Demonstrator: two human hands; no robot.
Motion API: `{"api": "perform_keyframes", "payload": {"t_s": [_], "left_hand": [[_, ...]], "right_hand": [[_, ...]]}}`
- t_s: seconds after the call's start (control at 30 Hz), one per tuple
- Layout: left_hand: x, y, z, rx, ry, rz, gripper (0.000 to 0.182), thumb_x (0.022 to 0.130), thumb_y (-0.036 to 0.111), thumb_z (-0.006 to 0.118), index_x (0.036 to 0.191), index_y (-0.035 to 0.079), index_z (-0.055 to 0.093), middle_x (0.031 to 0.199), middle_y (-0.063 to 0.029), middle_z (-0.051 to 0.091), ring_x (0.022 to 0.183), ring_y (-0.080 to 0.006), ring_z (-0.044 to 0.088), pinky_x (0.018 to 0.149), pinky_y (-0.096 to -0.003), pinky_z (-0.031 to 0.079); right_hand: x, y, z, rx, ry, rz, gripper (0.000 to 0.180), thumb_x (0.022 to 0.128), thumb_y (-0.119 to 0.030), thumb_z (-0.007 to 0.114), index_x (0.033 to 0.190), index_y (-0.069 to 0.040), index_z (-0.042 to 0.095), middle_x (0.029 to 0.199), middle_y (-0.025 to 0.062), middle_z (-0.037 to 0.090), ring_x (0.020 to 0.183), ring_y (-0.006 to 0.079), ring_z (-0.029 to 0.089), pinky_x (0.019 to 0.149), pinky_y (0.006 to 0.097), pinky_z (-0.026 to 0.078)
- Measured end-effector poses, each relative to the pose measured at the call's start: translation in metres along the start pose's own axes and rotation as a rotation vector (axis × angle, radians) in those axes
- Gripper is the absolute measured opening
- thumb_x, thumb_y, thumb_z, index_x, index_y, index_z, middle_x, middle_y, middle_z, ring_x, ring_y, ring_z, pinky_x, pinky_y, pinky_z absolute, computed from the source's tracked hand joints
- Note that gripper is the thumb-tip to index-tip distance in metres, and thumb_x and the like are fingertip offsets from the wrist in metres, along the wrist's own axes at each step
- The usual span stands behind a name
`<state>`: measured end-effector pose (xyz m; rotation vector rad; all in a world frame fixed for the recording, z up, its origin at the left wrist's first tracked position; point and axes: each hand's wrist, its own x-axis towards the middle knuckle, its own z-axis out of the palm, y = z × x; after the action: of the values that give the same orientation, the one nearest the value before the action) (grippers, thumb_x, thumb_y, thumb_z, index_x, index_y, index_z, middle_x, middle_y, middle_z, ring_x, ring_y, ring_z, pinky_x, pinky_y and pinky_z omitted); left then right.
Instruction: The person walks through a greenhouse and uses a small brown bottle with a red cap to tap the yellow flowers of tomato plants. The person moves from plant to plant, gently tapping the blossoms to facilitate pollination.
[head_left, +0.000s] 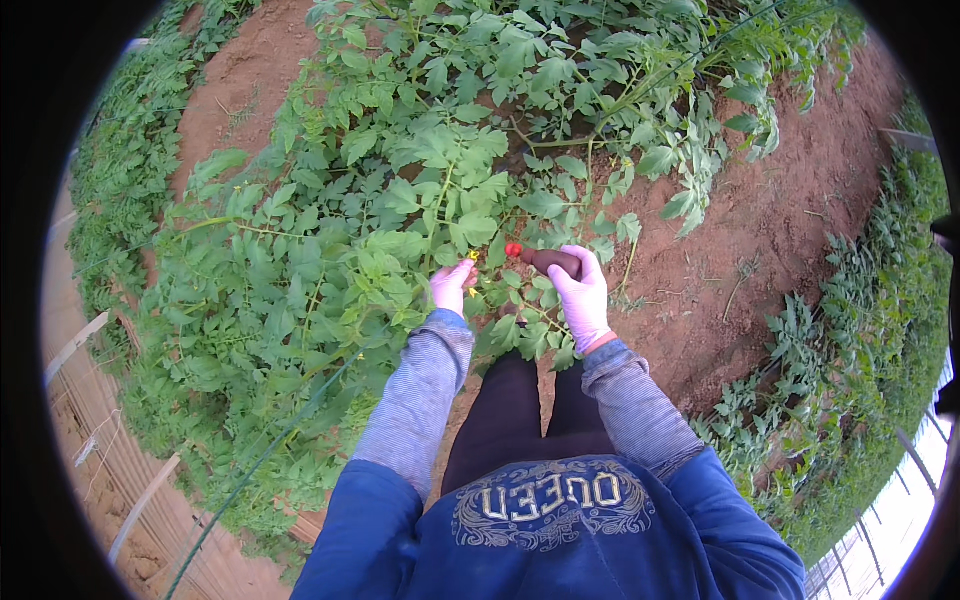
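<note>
My left hand (450, 286), in a thin pale glove, pinches a tomato flower cluster. One yellow flower (473, 256) stands above the fingertips, and a second bit of yellow shows just below them. Gloved alike, my right hand (585, 296) grips a small brown bottle (555, 261) lying nearly level, its red tip (513, 249) pointing left towards the flowers. A short gap with a leaf in it separates the tip from the upper flower. The stem inside my left fingers is hidden. Leafy tomato plants (360, 202) surround both hands.
A green cord (277, 442) slants through foliage at the lower left; another thin line crosses the plants at the upper right. Bare reddish soil (757, 247) lies to the right, with another plant row (885, 315) beyond. Pale curved ribs (142, 502) stand at the left edge.
</note>
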<state>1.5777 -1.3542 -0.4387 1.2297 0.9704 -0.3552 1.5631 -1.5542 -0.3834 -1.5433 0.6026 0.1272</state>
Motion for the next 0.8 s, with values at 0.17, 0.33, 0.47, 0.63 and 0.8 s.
{"api": "perform_keyframes", "payload": {"t_s": [0.17, 0.33, 0.47, 0.63, 0.8], "left_hand": [[-0.02, 0.019, 0.016, 0.026, 0.123, -0.078, 0.015, 0.082, 0.008, 0.063, 0.093, 0.0, 0.059, 0.084, -0.0066, 0.063, 0.071, -0.0131, 0.059, 0.065, -0.0239, 0.048], [-0.019, 0.003, 0.017, -0.064, 0.119, 0.067, 0.016, 0.081, 0.012, 0.065, 0.093, 0.002, 0.061, 0.084, -0.0048, 0.064, 0.073, -0.0114, 0.059, 0.067, -0.0222, 0.047], [-0.02, -0.009, 0.019, -0.132, 0.13, 0.037, 0.021, 0.081, 0.006, 0.064, 0.098, -0.005, 0.059, 0.088, -0.0104, 0.062, 0.078, -0.0163, 0.06, 0.072, -0.0253, 0.049], [-0.03, -0.003, 0.042, -0.153, 0.213, -0.059, 0.023, 0.081, 0.004, 0.063, 0.099, -0.008, 0.057, 0.091, -0.014, 0.061, 0.082, -0.0191, 0.06, 0.078, -0.0277, 0.049], [-0.046, 0.012, 0.059, -0.124, 0.289, -0.079, 0.019, 0.085, 0.007, 0.059, 0.1, -0.004, 0.058, 0.091, -0.01, 0.062, 0.083, -0.0158, 0.059, 0.082, -0.0268, 0.047]], "right_hand": [[0.05, 0.029, -0.056, 0.127, 0.25, 0.035, 0.033, 0.078, -0.011, 0.063, 0.108, -0.002, 0.051, 0.102, 0.0058, 0.054, 0.09, 0.0142, 0.051, 0.082, 0.0274, 0.042], [0.138, 0.043, -0.101, 0.112, 0.495, -0.083, 0.036, 0.076, -0.011, 0.064, 0.107, 0.002, 0.052, 0.097, 0.0069, 0.056, 0.087, 0.016, 0.053, 0.079, 0.0291, 0.043], [0.184, 0.058, -0.117, 0.022, 0.452, -0.15, 0.037, 0.074, -0.013, 0.063, 0.105, 0.005, 0.054, 0.093, 0.008, 0.06, 0.082, 0.017, 0.055, 0.079, 0.0294, 0.043], [0.208, 0.055, -0.115, -0.332, 0.433, -0.179, 0.036, 0.075, -0.014, 0.063, 0.105, 0.004, 0.054, 0.093, 0.0078, 0.06, 0.083, 0.0173, 0.056, 0.08, 0.0286, 0.043], [0.216, 0.053, -0.112, -0.223, 0.336, -0.185, 0.037, 0.078, -0.013, 0.063, 0.109, 0.005, 0.051, 0.099, 0.0095, 0.058, 0.09, 0.0173, 0.054, 0.084, 0.0266, 0.04]]}}
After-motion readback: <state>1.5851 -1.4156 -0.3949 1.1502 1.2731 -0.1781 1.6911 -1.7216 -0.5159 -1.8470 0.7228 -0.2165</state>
